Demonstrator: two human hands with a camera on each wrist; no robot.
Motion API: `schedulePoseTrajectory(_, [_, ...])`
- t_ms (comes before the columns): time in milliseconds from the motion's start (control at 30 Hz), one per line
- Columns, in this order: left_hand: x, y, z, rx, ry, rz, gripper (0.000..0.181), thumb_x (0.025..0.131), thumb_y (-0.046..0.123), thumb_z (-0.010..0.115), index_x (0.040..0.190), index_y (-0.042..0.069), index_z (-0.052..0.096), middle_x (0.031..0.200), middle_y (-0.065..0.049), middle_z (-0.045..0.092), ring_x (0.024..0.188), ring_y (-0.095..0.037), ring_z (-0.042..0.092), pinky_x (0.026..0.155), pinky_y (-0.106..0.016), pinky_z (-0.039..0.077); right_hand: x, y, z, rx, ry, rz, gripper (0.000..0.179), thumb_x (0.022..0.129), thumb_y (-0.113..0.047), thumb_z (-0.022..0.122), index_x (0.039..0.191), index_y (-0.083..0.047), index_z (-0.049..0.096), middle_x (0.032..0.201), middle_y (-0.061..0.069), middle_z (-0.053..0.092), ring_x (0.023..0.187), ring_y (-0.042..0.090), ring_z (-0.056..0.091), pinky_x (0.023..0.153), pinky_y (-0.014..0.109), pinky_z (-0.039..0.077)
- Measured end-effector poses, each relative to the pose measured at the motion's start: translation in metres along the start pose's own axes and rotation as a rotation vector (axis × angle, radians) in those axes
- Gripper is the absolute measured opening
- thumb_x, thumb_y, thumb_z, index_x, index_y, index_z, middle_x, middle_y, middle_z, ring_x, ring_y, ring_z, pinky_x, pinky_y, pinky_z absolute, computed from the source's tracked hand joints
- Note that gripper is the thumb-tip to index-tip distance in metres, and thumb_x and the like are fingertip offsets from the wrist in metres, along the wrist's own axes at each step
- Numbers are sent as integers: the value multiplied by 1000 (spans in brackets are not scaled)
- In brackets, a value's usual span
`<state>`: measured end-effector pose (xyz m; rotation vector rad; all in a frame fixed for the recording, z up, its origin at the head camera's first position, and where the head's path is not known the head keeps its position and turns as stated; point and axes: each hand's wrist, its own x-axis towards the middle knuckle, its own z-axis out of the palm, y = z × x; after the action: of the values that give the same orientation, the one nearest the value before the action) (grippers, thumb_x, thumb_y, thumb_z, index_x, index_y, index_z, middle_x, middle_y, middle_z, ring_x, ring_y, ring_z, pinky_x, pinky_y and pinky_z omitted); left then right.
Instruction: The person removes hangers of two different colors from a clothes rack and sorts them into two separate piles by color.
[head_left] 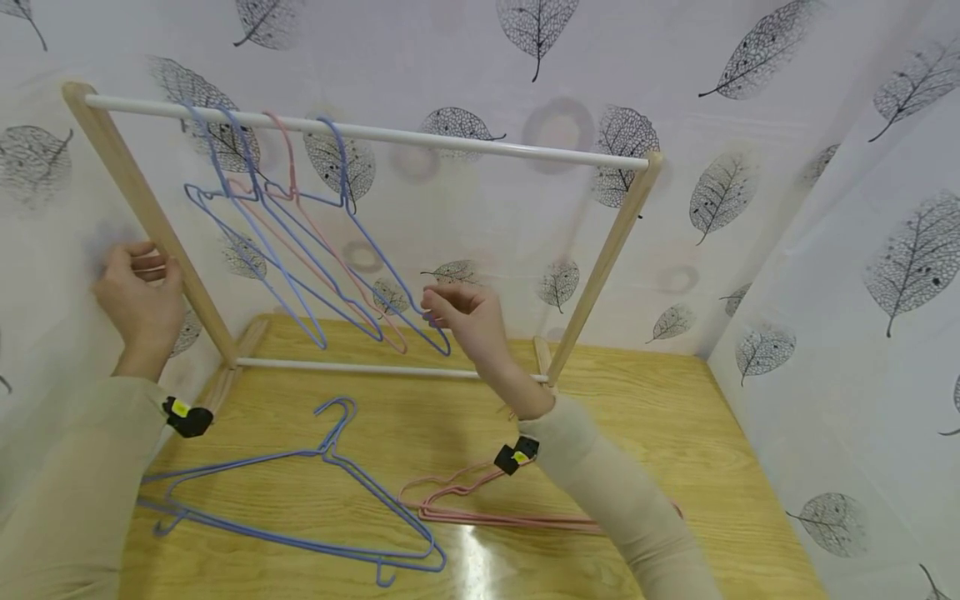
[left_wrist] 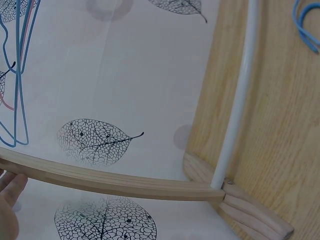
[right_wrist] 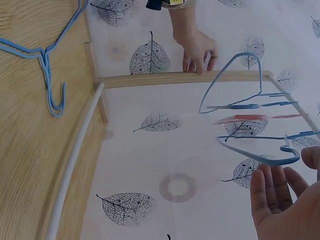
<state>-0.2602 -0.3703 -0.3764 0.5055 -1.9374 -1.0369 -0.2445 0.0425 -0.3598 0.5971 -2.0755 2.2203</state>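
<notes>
My left hand is at the left wooden post of a clothes rack, its fingertips touching the post's outer side. In the right wrist view the same left hand rests against that post. My right hand is beside the lower end of the rightmost blue hanger. Its fingers extend close to this hanger in the right wrist view; whether they touch cannot be told. A pink hanger and more blue hangers hang left of it on the white upper rail.
Blue hangers lie on the wooden table at front left. Pink hangers lie partly beneath my right forearm. The rack's lower white bar runs just above the tabletop. A leaf-patterned cloth covers the walls behind and beside.
</notes>
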Motion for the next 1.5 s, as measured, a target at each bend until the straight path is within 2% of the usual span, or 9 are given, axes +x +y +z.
schedulePoseTrajectory(300, [1, -1, 1, 24, 0, -7, 31, 99, 19, 63, 128, 10, 70, 99, 25, 63, 75, 26, 47, 74, -1, 44, -4, 5, 13, 26, -35, 4, 25, 99, -6, 70, 117, 12, 71, 89, -12, 76, 78, 6, 73, 78, 23, 66])
schedulePoseTrajectory(433, [2, -2, 2, 39, 3, -14, 32, 100, 20, 63, 129, 9, 69, 99, 25, 62, 76, 26, 46, 74, -1, 43, -6, 6, 17, -13, -40, -15, 25, 95, -5, 74, 116, 10, 73, 96, 8, 81, 79, 5, 73, 79, 26, 67])
schedulePoseTrajectory(567, [2, -1, 3, 52, 1, -18, 32, 100, 20, 62, 130, 9, 69, 107, 13, 70, 76, 26, 45, 75, -1, 44, -7, 7, 18, -53, -21, -13, 25, 94, -5, 76, 114, 11, 74, 103, 23, 79, 77, 6, 73, 76, 23, 66])
schedulePoseTrajectory(833, [2, -1, 3, 48, 3, -17, 33, 100, 20, 63, 130, 8, 69, 108, 9, 72, 75, 26, 46, 74, 0, 44, -3, 12, 15, -6, 56, 24, 20, 94, -4, 75, 108, 10, 75, 84, 0, 79, 73, 7, 72, 76, 21, 65])
schedulePoseTrajectory(1067, [2, -1, 3, 49, 9, -17, 32, 100, 18, 62, 130, 8, 69, 106, 12, 71, 75, 27, 45, 75, 0, 43, -2, 13, 15, -78, 48, 6, 23, 94, -7, 77, 110, 9, 76, 98, 18, 80, 76, 5, 72, 73, 20, 64])
schedulePoseTrajectory(1233, [1, 1, 3, 73, 8, -19, 33, 100, 18, 61, 131, 7, 68, 118, -3, 75, 76, 27, 44, 75, 0, 43, -1, 17, 15, -165, 52, -16, 21, 93, -9, 78, 110, 5, 78, 103, 22, 79, 78, 2, 70, 67, 17, 58])
schedulePoseTrajectory(1367, [2, -1, 3, 66, 12, -12, 33, 100, 19, 62, 130, 8, 68, 119, -9, 77, 75, 28, 44, 74, 0, 42, 2, 20, 13, -153, 95, -18, 20, 97, -12, 75, 109, 4, 78, 104, 22, 80, 85, 17, 79, 79, 26, 67])
schedulePoseTrajectory(1400, [2, -2, 3, 58, 12, -8, 32, 100, 19, 62, 129, 8, 69, 114, -3, 77, 75, 27, 44, 74, 0, 43, 3, 20, 12, -138, 107, -14, 21, 97, -12, 75, 109, 4, 78, 104, 22, 80, 88, 20, 80, 83, 28, 67])
schedulePoseTrajectory(1500, [2, -3, 2, 45, 14, 1, 32, 99, 21, 63, 128, 9, 70, 112, -1, 77, 75, 27, 45, 74, 0, 43, 4, 19, 9, -63, 135, -17, 21, 98, -9, 73, 110, 8, 76, 105, 24, 79, 97, 28, 81, 92, 34, 66])
